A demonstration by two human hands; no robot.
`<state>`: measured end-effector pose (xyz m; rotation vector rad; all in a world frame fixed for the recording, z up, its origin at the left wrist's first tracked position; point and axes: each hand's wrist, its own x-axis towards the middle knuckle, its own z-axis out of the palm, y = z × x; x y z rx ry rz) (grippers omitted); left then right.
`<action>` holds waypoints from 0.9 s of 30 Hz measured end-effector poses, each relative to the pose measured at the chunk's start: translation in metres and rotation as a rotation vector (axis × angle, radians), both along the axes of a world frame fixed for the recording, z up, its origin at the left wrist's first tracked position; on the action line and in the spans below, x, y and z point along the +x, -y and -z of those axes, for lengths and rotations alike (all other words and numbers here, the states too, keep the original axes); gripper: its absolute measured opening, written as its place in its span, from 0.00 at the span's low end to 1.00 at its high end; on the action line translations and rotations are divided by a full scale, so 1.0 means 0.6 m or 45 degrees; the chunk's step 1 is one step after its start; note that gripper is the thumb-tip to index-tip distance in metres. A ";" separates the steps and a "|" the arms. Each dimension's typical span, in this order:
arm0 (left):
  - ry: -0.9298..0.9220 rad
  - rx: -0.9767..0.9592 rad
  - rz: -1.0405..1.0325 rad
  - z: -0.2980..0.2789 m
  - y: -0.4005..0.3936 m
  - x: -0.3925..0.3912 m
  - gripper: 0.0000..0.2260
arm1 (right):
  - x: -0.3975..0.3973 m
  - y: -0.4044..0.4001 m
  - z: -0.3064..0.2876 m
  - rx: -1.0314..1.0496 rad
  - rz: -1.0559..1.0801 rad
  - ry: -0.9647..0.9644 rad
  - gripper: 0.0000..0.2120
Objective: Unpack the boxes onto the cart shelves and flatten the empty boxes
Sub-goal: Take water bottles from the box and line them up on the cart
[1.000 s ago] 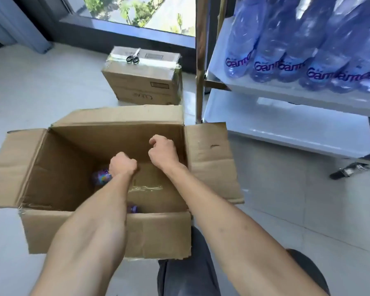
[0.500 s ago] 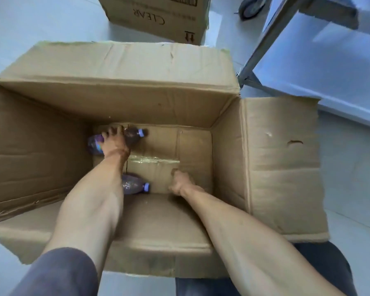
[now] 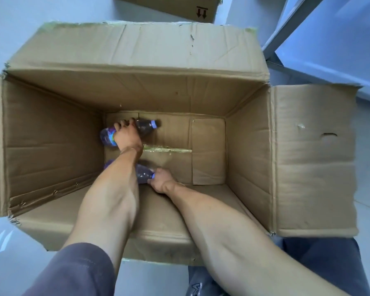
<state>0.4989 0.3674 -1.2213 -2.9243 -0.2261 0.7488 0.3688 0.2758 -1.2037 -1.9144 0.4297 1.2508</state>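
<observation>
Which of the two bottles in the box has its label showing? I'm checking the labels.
The far bottle, gripped by the left hand: its label shows beside the fingers. The near bottle, at the right hand, shows none.

Pale glossy floor [image 3: 19, 28] in cool daylight, white shelf [image 3: 340, 39] with metal frame upper right

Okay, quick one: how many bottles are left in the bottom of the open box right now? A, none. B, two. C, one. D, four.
B: two bottles lie on the floor of the open box, the far bottle gripped by the left hand and the near bottle held at its cap end by the right hand.
</observation>
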 end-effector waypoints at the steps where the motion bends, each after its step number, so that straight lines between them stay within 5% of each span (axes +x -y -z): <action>1: -0.044 0.009 -0.030 -0.008 0.008 -0.013 0.19 | 0.001 0.008 -0.011 0.021 0.034 0.030 0.21; 5: -0.149 -0.021 -0.138 -0.038 0.047 -0.075 0.16 | 0.009 0.067 -0.068 0.090 0.268 0.183 0.12; 12: -0.036 -0.612 -0.501 -0.144 0.157 -0.113 0.20 | -0.028 0.171 -0.172 -0.037 0.501 0.571 0.11; 16: 0.193 -0.916 -0.734 -0.215 0.226 -0.142 0.15 | -0.043 0.230 -0.245 -0.106 0.475 0.879 0.14; 20: 0.560 -1.267 -0.701 -0.335 0.286 -0.178 0.15 | -0.066 0.287 -0.343 -0.049 0.579 1.201 0.16; 23: 0.692 -1.412 -0.569 -0.426 0.322 -0.214 0.23 | -0.093 0.335 -0.426 0.109 0.929 1.375 0.15; 27: 0.699 -1.993 -0.528 -0.529 0.378 -0.302 0.17 | -0.163 0.425 -0.525 0.433 1.532 1.342 0.13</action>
